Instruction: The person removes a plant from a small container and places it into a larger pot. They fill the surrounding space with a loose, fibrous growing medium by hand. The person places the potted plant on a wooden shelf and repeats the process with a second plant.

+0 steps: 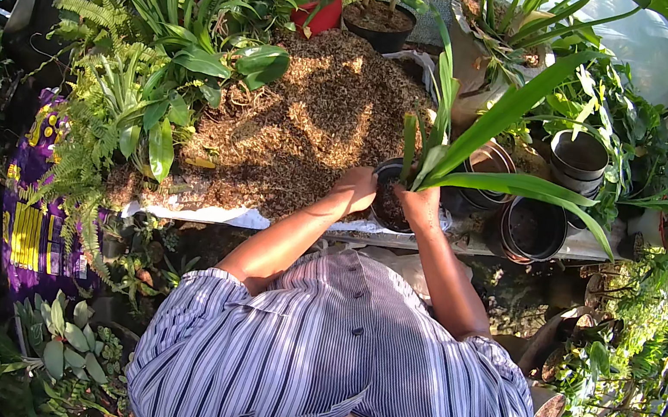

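A black plastic plant pot (pixel 386 217) with dark soil in it stands at the table's front edge, before my chest. My left hand (pixel 355 188) is at the pot's left rim, its fingers curled and partly hidden. Inside the pot's right side, my right hand (pixel 419 206) holds the base of a plant with long strap-like green leaves (pixel 484 127). The leaves rise and fan out to the right, over other pots. My right fingertips are hidden by the leaf bases and the rim.
A broad heap of brown potting mix (pixel 316 114) covers the table behind my hands. Ferns and leafy plants (pixel 188 54) crowd the left. Empty black pots (pixel 533 230) and stacked pots (pixel 578 157) stand right. A red pot (pixel 322 13) is behind; a purple bag (pixel 36 227) lies left.
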Demonstrator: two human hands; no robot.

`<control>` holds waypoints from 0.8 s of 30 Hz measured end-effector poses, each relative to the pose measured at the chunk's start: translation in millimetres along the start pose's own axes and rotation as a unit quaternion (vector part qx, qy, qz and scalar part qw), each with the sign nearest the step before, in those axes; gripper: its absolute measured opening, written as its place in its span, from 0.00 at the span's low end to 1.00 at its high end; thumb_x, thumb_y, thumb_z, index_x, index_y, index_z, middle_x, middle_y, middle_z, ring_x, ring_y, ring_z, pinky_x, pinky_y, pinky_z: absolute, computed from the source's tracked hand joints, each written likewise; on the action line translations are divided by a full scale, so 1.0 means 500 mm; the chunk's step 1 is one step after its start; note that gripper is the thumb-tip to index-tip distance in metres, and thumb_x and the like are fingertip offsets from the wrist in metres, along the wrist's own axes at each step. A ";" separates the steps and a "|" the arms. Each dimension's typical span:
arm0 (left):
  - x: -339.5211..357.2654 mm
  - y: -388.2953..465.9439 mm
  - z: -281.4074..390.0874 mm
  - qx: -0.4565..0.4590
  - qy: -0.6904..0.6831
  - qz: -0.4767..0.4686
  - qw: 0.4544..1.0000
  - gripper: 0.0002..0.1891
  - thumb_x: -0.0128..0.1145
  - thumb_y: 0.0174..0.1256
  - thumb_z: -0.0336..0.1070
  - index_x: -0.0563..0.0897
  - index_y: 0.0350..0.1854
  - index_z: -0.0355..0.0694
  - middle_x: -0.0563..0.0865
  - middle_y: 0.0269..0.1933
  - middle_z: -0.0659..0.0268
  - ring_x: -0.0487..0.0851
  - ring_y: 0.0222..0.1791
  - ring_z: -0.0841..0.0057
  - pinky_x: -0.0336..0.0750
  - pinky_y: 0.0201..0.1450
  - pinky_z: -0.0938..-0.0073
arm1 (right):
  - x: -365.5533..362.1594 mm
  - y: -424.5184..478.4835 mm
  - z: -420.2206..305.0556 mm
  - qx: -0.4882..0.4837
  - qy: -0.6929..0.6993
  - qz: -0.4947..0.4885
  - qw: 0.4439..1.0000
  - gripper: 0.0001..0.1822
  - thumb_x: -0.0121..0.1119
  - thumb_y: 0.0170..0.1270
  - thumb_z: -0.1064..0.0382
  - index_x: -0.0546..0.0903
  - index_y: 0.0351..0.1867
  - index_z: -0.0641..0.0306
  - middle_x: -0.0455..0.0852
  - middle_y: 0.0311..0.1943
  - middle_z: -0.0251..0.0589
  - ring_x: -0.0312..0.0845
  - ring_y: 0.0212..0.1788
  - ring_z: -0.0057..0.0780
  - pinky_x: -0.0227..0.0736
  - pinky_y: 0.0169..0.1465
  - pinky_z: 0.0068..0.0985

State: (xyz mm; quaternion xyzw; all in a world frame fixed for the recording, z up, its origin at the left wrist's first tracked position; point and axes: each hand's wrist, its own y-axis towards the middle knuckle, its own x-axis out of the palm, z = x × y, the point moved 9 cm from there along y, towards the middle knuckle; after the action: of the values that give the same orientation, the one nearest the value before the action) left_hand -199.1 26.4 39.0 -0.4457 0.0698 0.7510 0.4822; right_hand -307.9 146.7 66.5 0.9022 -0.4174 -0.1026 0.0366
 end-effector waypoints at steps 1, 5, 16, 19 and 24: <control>-0.001 0.001 0.000 -0.016 -0.005 0.032 0.999 0.21 0.43 0.84 0.44 0.82 0.57 0.31 0.89 0.49 0.38 0.87 0.55 0.40 0.79 0.63 0.43 | 0.001 0.004 -0.010 -0.031 0.013 0.003 0.999 0.17 0.68 0.51 0.74 0.80 0.44 0.65 0.81 0.34 0.33 0.77 0.36 0.27 0.75 0.42 0.28; 0.034 0.004 -0.017 -0.017 -0.048 -0.010 0.999 0.19 0.44 0.83 0.42 0.83 0.56 0.33 0.87 0.54 0.37 0.86 0.58 0.44 0.80 0.59 0.44 | 0.012 0.002 0.030 0.055 -0.075 -0.052 0.994 0.14 0.69 0.54 0.74 0.81 0.43 0.65 0.84 0.34 0.32 0.79 0.37 0.23 0.76 0.40 0.26; 0.014 -0.026 -0.015 0.029 -0.082 0.083 0.993 0.16 0.43 0.83 0.38 0.82 0.58 0.37 0.89 0.49 0.42 0.87 0.54 0.42 0.80 0.56 0.43 | -0.017 0.003 0.010 -0.043 0.023 -0.082 0.995 0.37 0.83 0.49 0.70 0.76 0.61 0.68 0.85 0.48 0.39 0.81 0.50 0.28 0.79 0.55 0.30; 0.012 -0.023 -0.035 0.043 -0.111 0.087 0.989 0.16 0.43 0.83 0.36 0.81 0.59 0.37 0.89 0.49 0.41 0.86 0.53 0.41 0.78 0.55 0.43 | -0.011 0.014 0.045 0.019 0.010 -0.164 0.986 0.46 0.83 0.49 0.70 0.70 0.70 0.68 0.83 0.51 0.40 0.80 0.53 0.29 0.79 0.56 0.30; 0.019 0.001 -0.064 0.076 -0.129 0.120 0.981 0.14 0.44 0.82 0.34 0.80 0.57 0.34 0.88 0.42 0.41 0.87 0.46 0.39 0.78 0.49 0.43 | -0.016 0.019 0.062 0.056 0.200 -0.207 0.956 0.59 0.81 0.50 0.71 0.54 0.82 0.67 0.77 0.60 0.43 0.78 0.59 0.31 0.82 0.62 0.35</control>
State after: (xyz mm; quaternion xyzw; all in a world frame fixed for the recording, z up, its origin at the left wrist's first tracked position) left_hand -181.8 15.4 12.8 -0.2954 0.1168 0.8469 0.4264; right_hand -326.7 147.0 39.0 0.9713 -0.2111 0.0985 0.0469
